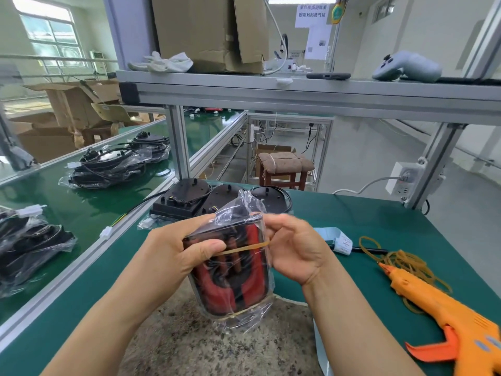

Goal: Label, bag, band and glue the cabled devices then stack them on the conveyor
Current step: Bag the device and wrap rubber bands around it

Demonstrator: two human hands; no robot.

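Over the green workbench (352, 218), the left hand (173, 256) grips a bagged device (233, 278); the right hand (295, 248) pinches a rubber band (244, 248) stretched across it. Bagged units (108, 166) lie on the conveyor (81, 213). A glue gun (433, 308) rests at the right.

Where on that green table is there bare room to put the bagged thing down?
Bare mat lies right of the black devices, behind the rubber bands, and at near left beside the rail. Crowded: around the glue gun and the label strip.
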